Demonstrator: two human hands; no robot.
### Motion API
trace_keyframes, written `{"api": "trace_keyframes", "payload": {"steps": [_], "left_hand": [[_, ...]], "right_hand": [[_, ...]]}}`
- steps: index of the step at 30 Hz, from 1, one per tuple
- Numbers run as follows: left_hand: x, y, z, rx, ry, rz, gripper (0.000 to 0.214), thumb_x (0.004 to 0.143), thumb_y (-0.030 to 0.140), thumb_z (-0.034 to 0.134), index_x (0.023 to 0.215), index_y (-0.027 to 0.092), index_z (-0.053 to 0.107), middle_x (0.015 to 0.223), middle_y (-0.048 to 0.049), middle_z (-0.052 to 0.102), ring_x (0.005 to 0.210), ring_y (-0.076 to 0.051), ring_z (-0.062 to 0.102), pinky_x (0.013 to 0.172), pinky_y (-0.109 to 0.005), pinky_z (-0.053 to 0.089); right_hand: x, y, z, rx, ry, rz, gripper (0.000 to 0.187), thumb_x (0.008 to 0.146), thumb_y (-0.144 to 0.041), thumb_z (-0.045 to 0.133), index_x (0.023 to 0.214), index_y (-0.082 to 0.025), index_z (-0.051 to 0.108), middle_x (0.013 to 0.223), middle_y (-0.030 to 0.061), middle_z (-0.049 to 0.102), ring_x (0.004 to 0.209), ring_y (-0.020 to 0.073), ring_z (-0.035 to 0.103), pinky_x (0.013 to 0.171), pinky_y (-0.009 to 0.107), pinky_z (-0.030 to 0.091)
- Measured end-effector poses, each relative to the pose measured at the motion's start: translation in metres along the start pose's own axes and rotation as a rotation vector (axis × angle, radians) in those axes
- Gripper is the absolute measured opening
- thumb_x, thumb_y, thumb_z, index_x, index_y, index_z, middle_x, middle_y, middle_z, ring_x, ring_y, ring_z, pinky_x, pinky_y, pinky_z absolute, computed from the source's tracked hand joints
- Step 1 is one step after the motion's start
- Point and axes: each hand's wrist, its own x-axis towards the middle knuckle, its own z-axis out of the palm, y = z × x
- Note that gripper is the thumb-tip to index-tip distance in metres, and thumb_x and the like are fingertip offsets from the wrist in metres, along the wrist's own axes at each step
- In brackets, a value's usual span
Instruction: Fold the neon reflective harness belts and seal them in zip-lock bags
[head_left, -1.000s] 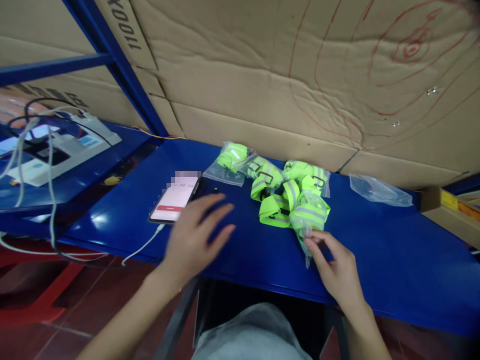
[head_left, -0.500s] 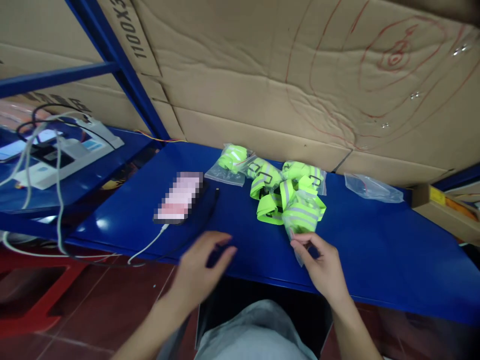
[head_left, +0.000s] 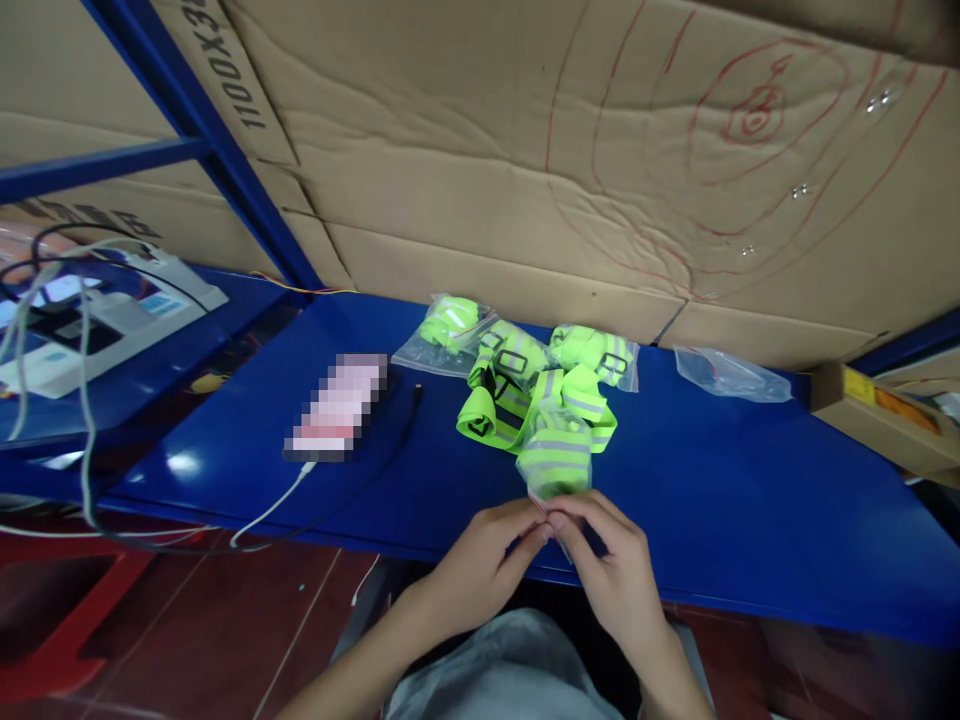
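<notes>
A clear zip bag (head_left: pixel 555 452) with a rolled neon-yellow reflective strap inside lies near the front edge of the blue table. My left hand (head_left: pixel 501 545) pinches the bag's near edge between thumb and fingers. Right beside it, my right hand (head_left: pixel 600 540) grips the same edge, and the fingertips of both almost meet. Just behind the bag is a loose reflective strap (head_left: pixel 491 415) with black buckles, partly unrolled. Farther back sit more bagged straps: one at the left (head_left: pixel 450 322), one in the middle (head_left: pixel 514 350) and one at the right (head_left: pixel 592 350).
A phone (head_left: pixel 337 405) on a white charging cable lies to the left. An empty plastic bag (head_left: pixel 731 374) rests at the back right, beside a cardboard box (head_left: pixel 885 420). A power strip (head_left: pixel 120 325) with tangled cables stands far left. Cardboard (head_left: pixel 465 150) walls the table's back.
My left hand has moved right and taken hold of the bag's edge beside my right hand. The bag has come nearer to me, and the loose strap has shifted.
</notes>
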Motion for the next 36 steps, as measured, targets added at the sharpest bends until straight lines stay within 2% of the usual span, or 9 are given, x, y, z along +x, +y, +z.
{"api": "trace_keyframes", "payload": {"steps": [8,11,14,16,19,24,28,32,36], "left_hand": [[0.010,-0.002,0.017,0.281,0.156,0.105,0.024,0.099,0.021,0.051,0.076,0.019,0.057,0.072,0.0000,0.062,0.064,-0.012,0.054,0.063,-0.025,0.038],[0.013,0.001,0.010,0.324,0.229,0.065,0.027,0.097,0.019,0.054,0.070,0.019,0.053,0.064,0.0022,0.057,0.059,-0.011,0.049,0.061,-0.026,0.034],[0.011,0.002,0.000,0.310,0.384,0.126,0.021,0.094,0.017,0.058,0.073,0.019,0.061,0.074,-0.0012,0.067,0.073,-0.015,0.061,0.073,-0.028,0.043],[0.009,0.001,-0.003,0.116,0.431,0.155,0.023,0.097,0.020,0.058,0.075,0.019,0.064,0.086,-0.0042,0.072,0.083,-0.017,0.066,0.078,-0.028,0.047],[0.008,-0.001,0.004,-0.371,0.431,0.104,0.032,0.098,0.031,0.061,0.068,0.017,0.062,0.083,-0.0041,0.067,0.076,-0.015,0.062,0.070,-0.025,0.049],[0.014,-0.003,0.016,-0.899,0.398,-0.067,0.028,0.087,0.035,0.076,0.070,0.016,0.064,0.076,-0.0005,0.060,0.068,-0.011,0.057,0.063,-0.020,0.049],[0.015,-0.005,0.012,-0.719,0.378,-0.076,0.016,0.092,0.030,0.071,0.082,0.017,0.070,0.096,-0.0043,0.069,0.089,-0.015,0.067,0.082,-0.025,0.058],[0.008,-0.011,0.016,-0.387,0.345,-0.028,0.017,0.102,0.031,0.059,0.108,0.021,0.072,0.127,-0.0096,0.068,0.124,-0.022,0.065,0.110,-0.037,0.054],[0.001,-0.014,0.026,-0.245,0.279,-0.034,0.016,0.102,0.028,0.056,0.107,0.021,0.070,0.126,-0.0096,0.068,0.119,-0.019,0.067,0.103,-0.033,0.057]], "right_hand": [[-0.011,-0.005,-0.003,-0.390,0.066,-0.192,0.012,0.104,-0.017,0.056,0.109,-0.025,0.064,0.100,0.0027,0.075,0.091,0.0186,0.071,0.083,0.034,0.051],[-0.010,0.000,-0.020,-0.533,0.212,-0.252,0.010,0.102,-0.016,0.060,0.107,-0.024,0.061,0.100,0.0038,0.075,0.093,0.0201,0.070,0.090,0.038,0.047],[-0.006,0.010,-0.041,-0.518,0.280,-0.250,0.006,0.099,-0.021,0.065,0.100,-0.025,0.061,0.099,0.0036,0.073,0.097,0.0208,0.070,0.095,0.039,0.047],[-0.004,0.020,-0.050,-0.308,0.190,-0.159,0.006,0.103,-0.031,0.062,0.105,-0.026,0.063,0.114,0.0066,0.072,0.114,0.0227,0.069,0.099,0.039,0.051],[0.005,0.039,-0.051,-0.004,0.176,0.082,0.032,0.105,-0.047,0.055,0.126,-0.026,0.064,0.135,0.0112,0.067,0.127,0.0238,0.065,0.099,0.037,0.056],[0.030,0.050,-0.056,0.289,0.169,0.318,0.036,0.092,-0.054,0.073,0.103,-0.020,0.070,0.084,0.0023,0.070,0.074,0.0153,0.064,0.069,0.028,0.054],[0.053,0.012,-0.089,0.077,0.350,0.049,0.023,0.091,-0.042,0.078,0.092,-0.020,0.071,0.087,0.0025,0.071,0.082,0.0164,0.066,0.076,0.030,0.053],[0.080,-0.035,-0.118,-0.283,0.791,-0.395,0.012,0.098,-0.033,0.069,0.099,-0.021,0.070,0.096,0.0043,0.069,0.089,0.0184,0.066,0.084,0.034,0.053],[0.114,-0.048,-0.129,-0.655,0.534,-0.536,0.018,0.105,-0.032,0.056,0.100,-0.020,0.069,0.094,0.0063,0.071,0.085,0.0184,0.065,0.081,0.034,0.053]]}}
